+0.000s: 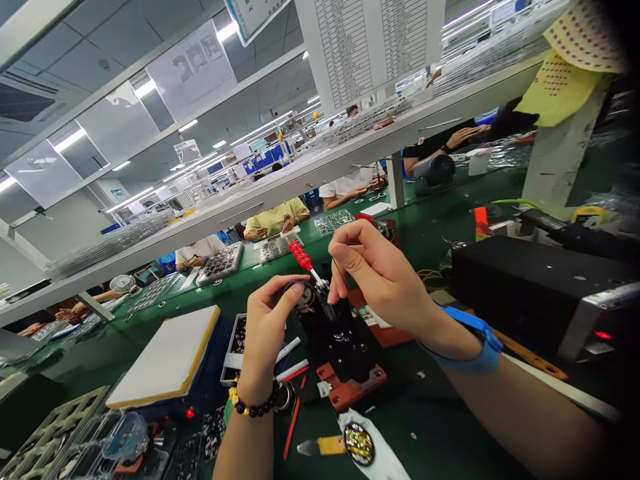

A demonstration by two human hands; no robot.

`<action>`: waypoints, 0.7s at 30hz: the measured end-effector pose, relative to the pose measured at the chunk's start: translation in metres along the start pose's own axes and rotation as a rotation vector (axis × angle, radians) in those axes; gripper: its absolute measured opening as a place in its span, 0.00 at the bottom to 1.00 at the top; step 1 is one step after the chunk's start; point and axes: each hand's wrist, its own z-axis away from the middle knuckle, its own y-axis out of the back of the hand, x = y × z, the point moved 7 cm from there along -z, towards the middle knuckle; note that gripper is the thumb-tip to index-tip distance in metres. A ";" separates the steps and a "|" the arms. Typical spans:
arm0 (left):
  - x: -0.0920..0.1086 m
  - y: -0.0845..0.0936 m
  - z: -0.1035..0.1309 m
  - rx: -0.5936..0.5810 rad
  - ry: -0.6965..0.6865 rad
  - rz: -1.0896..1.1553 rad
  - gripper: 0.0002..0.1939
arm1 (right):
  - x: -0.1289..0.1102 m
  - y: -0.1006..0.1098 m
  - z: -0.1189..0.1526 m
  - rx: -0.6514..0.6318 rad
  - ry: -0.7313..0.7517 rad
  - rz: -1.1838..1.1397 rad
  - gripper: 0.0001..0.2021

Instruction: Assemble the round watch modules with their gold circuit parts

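Observation:
My left hand [270, 313] is closed, its thumb and forefinger pinching the rim of a round dark disc-shaped part [305, 297]. Just right of it, my right hand [383, 277] is raised with the fingers curled together. A thin dark sliver shows by those fingertips, too fine to name. Between the hands rises the red-handled toggle clamp [301, 256] of a black bench fixture [333, 343]. The fixture sits on a reddish-brown base [353, 388]. In front of it, a round part with gold-coloured works [359, 444] lies on a white wrapping [383, 460].
A white-topped pad [167, 357] and a small parts box [233, 343] stand at left. On the right is a black box-shaped device [545, 280] with a red light. A yellow-handled flat tool [330, 445] lies in front. A shelf beam [280, 190] crosses ahead; other people work beyond.

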 end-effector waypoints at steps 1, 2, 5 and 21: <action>0.001 0.003 -0.001 0.037 -0.018 -0.002 0.11 | -0.002 -0.001 0.001 -0.009 -0.008 -0.028 0.09; 0.001 0.007 -0.002 0.080 -0.033 0.004 0.12 | -0.004 -0.002 0.003 -0.017 -0.014 -0.055 0.09; -0.001 0.019 -0.006 0.190 -0.046 0.068 0.12 | -0.016 -0.001 0.008 0.002 0.023 -0.034 0.07; 0.000 0.022 -0.007 0.187 0.025 0.273 0.12 | -0.012 -0.002 0.006 0.059 0.141 0.489 0.05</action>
